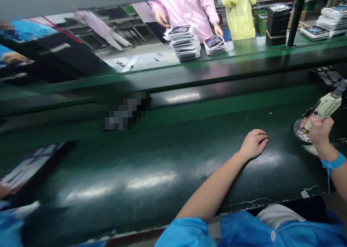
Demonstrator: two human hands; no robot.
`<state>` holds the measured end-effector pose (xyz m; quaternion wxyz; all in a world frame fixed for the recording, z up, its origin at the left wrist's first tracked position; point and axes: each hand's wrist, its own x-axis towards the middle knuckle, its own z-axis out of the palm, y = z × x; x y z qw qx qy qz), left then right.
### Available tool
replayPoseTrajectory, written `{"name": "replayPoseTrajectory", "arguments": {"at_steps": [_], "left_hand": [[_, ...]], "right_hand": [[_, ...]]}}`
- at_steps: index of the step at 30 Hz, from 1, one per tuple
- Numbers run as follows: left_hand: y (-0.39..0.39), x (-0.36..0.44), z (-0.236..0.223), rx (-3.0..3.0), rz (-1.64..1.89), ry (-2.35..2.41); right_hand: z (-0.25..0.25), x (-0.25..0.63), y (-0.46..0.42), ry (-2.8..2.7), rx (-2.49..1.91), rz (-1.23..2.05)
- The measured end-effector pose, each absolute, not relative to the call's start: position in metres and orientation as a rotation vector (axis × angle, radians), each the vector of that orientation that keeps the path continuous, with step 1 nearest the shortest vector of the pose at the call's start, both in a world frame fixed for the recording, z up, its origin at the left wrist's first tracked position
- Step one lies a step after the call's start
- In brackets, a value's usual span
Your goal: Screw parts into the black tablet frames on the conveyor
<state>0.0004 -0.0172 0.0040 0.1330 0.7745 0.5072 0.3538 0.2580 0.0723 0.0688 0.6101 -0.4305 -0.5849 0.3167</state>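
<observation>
Right hand (321, 131) clamped round a pale cream power tool (325, 108), far right of the head view. Tool points down at a round perforated metal dish (298, 133); brass-coloured collar visible, but tip contact with the dish can't be made out. Upper end of the tool runs to the frame edge, cut off. Blue wrist strap (336, 162) on that arm, cord hanging; forearm cropped by the edge.

Left hand (253, 144) well apart from the right, resting on the dark green worktop (195, 138), fingers loosely bent, thumb separate; palm hidden. Blue sleeve (184, 232) behind it, cropped at the bottom.

Past the tool, a dark item with pale panels (328, 75) sits partly out of frame, details unclear. Mid-worktop, a dark object (123, 113) is pixelated, unreadable. Left, a motion-blurred pale-faced slab (35, 164); a co-worker's hand (5, 191) beside it is mostly cropped, contact unclear.

Across the worktop: pink-coated person (187, 14) behind a tall stack of pale-edged panels (184, 44), one hand on a shorter stack (215, 46); yellow-coated person (240, 14) near a black stack (278, 23). Both heads cut off.
</observation>
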Motion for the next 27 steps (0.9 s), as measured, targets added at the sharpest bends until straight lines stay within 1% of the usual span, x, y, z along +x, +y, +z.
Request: {"name": "replayPoseTrajectory", "arguments": {"at_steps": [8,17,20,23,27], "left_hand": [[-0.017,0.0,0.005,2.255,1.045,1.469],[-0.018,0.0,0.007,2.209,1.041,1.47],[-0.022,0.004,0.019,2.043,1.149,1.445],[-0.022,0.017,0.044,1.771,1.293,1.36],[-0.011,0.047,0.076,1.497,1.29,1.173]], "right_hand": [[0.067,0.258,0.076,-1.408,-0.964,0.72],[0.069,0.256,0.076,-1.481,-1.053,0.638],[0.072,0.255,0.076,-1.528,-1.063,0.606],[0.074,0.254,0.075,-1.6,-1.033,0.656],[0.076,0.252,0.073,-1.688,-1.027,0.681]]}}
